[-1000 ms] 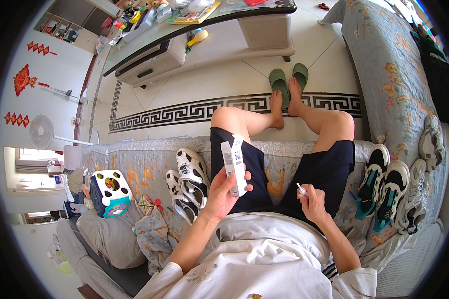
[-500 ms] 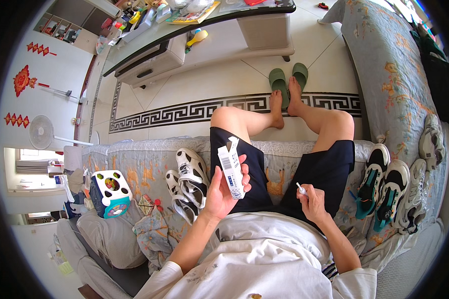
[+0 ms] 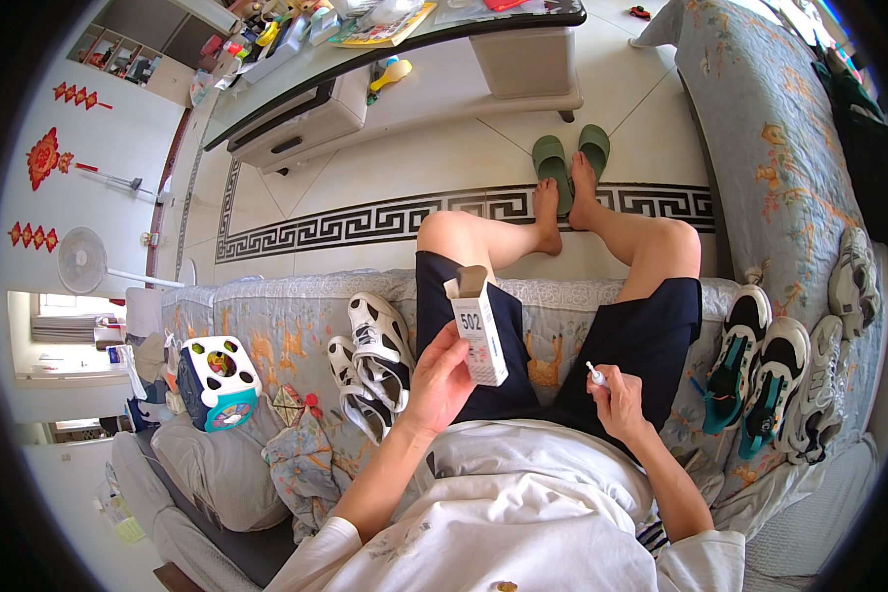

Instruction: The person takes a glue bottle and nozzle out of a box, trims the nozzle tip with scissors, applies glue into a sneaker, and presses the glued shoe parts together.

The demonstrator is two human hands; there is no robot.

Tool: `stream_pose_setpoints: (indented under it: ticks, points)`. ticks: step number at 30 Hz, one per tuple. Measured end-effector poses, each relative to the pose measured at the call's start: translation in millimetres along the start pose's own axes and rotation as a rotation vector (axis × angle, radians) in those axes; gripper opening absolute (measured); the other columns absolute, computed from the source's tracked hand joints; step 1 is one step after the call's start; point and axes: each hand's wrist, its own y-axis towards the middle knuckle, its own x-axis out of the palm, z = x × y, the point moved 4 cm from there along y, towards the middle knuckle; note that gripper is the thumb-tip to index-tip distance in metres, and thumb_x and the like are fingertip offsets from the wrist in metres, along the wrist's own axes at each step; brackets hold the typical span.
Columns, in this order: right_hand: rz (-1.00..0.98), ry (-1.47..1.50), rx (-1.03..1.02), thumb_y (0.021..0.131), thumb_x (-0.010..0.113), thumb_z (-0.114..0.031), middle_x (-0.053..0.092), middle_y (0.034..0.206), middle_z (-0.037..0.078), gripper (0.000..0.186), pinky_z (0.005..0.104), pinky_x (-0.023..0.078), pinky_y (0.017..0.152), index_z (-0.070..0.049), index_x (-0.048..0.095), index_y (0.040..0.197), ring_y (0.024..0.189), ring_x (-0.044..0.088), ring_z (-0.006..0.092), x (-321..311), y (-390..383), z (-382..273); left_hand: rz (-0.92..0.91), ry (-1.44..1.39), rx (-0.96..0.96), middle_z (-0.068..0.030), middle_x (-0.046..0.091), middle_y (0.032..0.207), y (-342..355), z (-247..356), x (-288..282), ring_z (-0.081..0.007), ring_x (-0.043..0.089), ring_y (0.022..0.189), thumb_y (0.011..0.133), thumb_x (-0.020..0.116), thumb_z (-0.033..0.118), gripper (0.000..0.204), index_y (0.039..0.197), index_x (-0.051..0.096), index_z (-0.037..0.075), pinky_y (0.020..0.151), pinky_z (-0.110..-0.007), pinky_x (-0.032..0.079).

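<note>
In my left hand, a small white cardboard box is gripped by its lower part, over my left thigh. Its top flaps stand up and the end is open; printing covers the face toward me. My right hand is closed round a small white bottle with a pointed nozzle, above my right thigh. Only the nozzle and upper part of the bottle show; my fingers hide the rest.
Black and white sneakers lie left of me on the patterned sofa cover. More sneakers rest at my right. A white and teal toy cube sits farther left. Ahead stands a low table with clutter; green slippers are on the floor.
My left hand has turned the box, so a different printed face shows and its open top is visible. The fingers have shifted on it. My right hand and the bottle stay put.
</note>
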Motion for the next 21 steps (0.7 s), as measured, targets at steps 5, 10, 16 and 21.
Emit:
stream_pose_setpoints:
  ticks: [5, 10, 16, 21]
  points:
    - [-0.001, -0.004, -0.012, 0.081, 0.063, -0.004, 0.057, 0.069, 0.013, 0.015, 0.0363, 0.045, 0.050, -0.001, 0.053, 0.092, 0.056, 0.058, 0.0309, 1.3, -0.7, 1.9, 0.025, 0.143, 0.070, -0.0174, 0.053, 0.128, -1.1, 5.5, 10.5, -0.0284, 0.052, 0.120, 0.094, 0.054, 0.014, 0.034, 0.126, 0.047, 0.003, 0.100, -0.039, 0.042]
    - [-0.003, 0.002, -0.002, 0.082, 0.063, -0.004, 0.057, 0.069, 0.013, 0.014, 0.0365, 0.044, 0.050, -0.002, 0.053, 0.092, 0.055, 0.057, 0.0311, 2.2, -1.5, 2.5, -0.005, 0.137, 0.072, -0.0220, 0.050, 0.131, -0.8, 6.7, 11.6, -0.0308, 0.051, 0.120, 0.094, 0.055, 0.015, 0.035, 0.125, 0.047, 0.002, 0.102, -0.039, 0.040]
    - [-0.013, 0.005, 0.003, 0.082, 0.062, -0.004, 0.057, 0.069, 0.013, 0.015, 0.0366, 0.044, 0.050, -0.002, 0.052, 0.093, 0.055, 0.057, 0.0309, 0.1, -1.2, 2.4, -0.002, 0.139, 0.075, -0.0234, 0.051, 0.129, 0.7, 6.0, 11.9, -0.0300, 0.052, 0.119, 0.093, 0.055, 0.015, 0.035, 0.124, 0.047, 0.000, 0.102, -0.039, 0.040]
    - [-0.017, -0.003, 0.001, 0.082, 0.062, -0.003, 0.058, 0.069, 0.013, 0.015, 0.0365, 0.045, 0.051, -0.001, 0.052, 0.093, 0.056, 0.057, 0.0308, -1.4, -0.5, 2.5, 0.010, 0.143, 0.083, -0.0229, 0.052, 0.128, 0.9, 5.3, 10.5, -0.0291, 0.053, 0.118, 0.093, 0.055, 0.015, 0.035, 0.124, 0.046, 0.001, 0.101, -0.038, 0.041]
